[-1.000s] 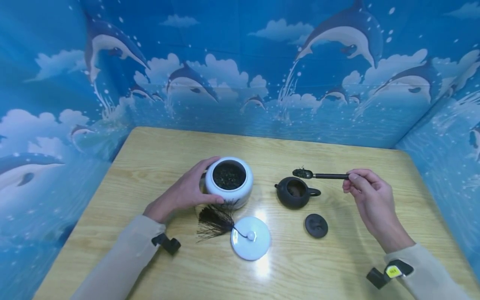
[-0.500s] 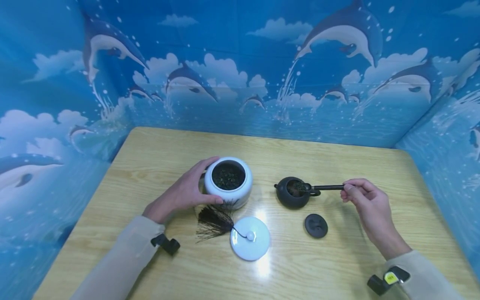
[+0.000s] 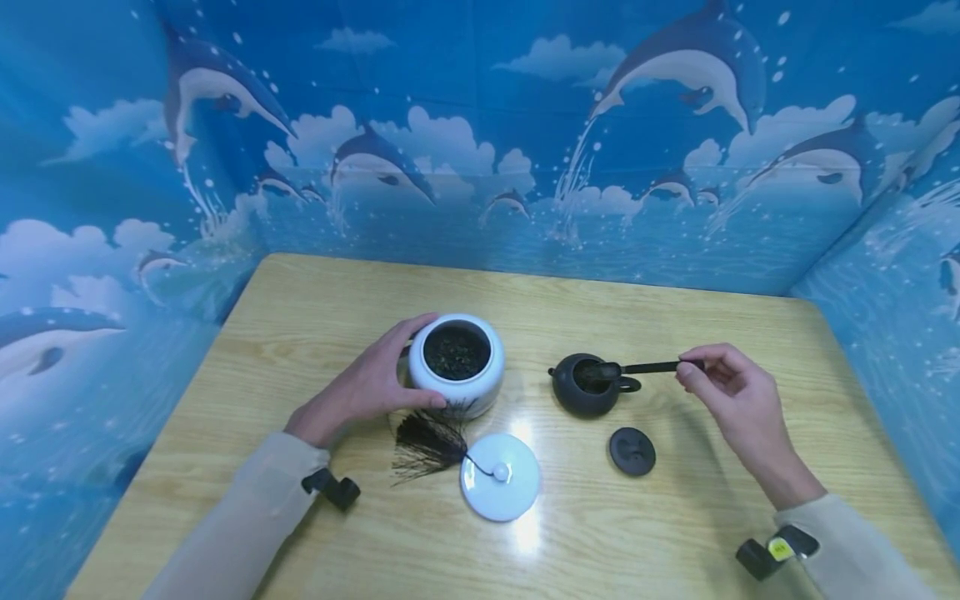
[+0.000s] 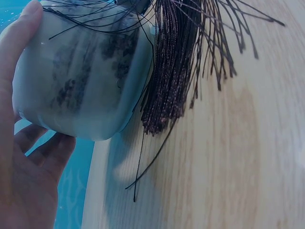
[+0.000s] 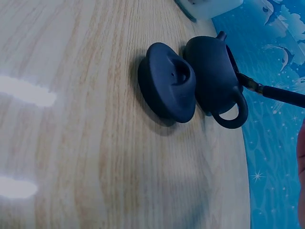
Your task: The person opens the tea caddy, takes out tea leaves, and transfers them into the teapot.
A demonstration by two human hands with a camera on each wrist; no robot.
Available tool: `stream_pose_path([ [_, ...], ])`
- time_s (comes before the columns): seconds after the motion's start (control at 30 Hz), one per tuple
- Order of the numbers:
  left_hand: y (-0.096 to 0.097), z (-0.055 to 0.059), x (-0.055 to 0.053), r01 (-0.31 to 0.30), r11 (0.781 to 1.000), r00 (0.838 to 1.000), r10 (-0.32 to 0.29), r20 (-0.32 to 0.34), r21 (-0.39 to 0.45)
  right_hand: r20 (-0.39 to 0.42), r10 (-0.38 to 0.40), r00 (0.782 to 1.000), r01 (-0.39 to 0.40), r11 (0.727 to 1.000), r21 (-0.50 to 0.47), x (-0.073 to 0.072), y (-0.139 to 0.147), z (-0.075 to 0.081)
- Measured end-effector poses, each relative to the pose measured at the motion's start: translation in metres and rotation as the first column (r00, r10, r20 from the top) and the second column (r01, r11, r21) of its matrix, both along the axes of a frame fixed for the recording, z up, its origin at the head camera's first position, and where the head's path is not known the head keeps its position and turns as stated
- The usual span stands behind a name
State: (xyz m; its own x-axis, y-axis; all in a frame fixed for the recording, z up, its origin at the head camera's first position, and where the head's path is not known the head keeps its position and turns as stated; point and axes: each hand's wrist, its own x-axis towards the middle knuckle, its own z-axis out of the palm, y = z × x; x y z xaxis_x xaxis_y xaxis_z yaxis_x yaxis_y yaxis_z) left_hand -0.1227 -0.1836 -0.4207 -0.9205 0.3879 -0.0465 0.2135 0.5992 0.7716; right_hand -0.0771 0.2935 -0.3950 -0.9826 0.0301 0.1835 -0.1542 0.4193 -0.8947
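Observation:
My left hand (image 3: 382,371) grips the side of a white ceramic tea jar (image 3: 486,392), thumb at the front. Dark tea leaves (image 3: 456,352) show through its mouth. Between thumb and fingers, my right hand (image 3: 738,396) pinches the black handle of a tea scoop (image 3: 652,367). The scoop's head is tipped over at the mouth of a small dark teapot (image 3: 585,404), above its loop handle. In the right wrist view the scoop (image 5: 281,94) enters the teapot's opening (image 5: 212,71) from the handle side; its tip is hidden inside.
The teapot's dark lid (image 3: 632,452) lies in front of the teapot. A white jar lid (image 3: 501,479) with a knob lies nearer, its black tassel (image 3: 431,442) spread beside the jar. Behind the wooden table (image 3: 337,533) hangs a blue dolphin-print cloth (image 3: 480,125).
My right hand has lowered the scoop from above and behind the teapot to its mouth and turned it over; the tea leaves heaped on it no longer show. The left hand stays on the jar.

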Motion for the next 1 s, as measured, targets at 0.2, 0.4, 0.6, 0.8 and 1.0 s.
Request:
stream_pose_path([
  [0.2, -0.001, -0.001, 0.0, 0.001, 1.0, 1.0, -0.001, -0.005, 0.011, -0.025, 0.009, 1.0, -0.009, 1.0, -0.001, -0.001, -0.001, 0.005],
  [0.4, -0.002, -0.002, -0.001, 0.003, 1.0, 1.0, -0.003, -0.004, 0.015, -0.037, 0.002, 0.999, -0.001, 0.999, 0.035, 0.0, 0.001, 0.003],
  [0.6, -0.002, -0.002, 0.0, 0.001, 1.0, 1.0, -0.001, -0.001, 0.011, 0.01, -0.055, 0.998, 0.054, 0.996, 0.071, 0.001, 0.009, 0.0],
  [0.8, -0.002, -0.002, -0.001, 0.01, 1.0, 1.0, -0.009, -0.013, 0.014, 0.093, -0.013, 0.996, 0.039, 0.958, -0.283, 0.001, 0.021, -0.012],
  [1.0, -0.002, -0.002, -0.002, 0.019, 1.0, 1.0, -0.019, -0.009, 0.025, 0.105, 0.08, 0.991, 0.022, 0.683, -0.73, -0.001, 0.037, -0.026],
])
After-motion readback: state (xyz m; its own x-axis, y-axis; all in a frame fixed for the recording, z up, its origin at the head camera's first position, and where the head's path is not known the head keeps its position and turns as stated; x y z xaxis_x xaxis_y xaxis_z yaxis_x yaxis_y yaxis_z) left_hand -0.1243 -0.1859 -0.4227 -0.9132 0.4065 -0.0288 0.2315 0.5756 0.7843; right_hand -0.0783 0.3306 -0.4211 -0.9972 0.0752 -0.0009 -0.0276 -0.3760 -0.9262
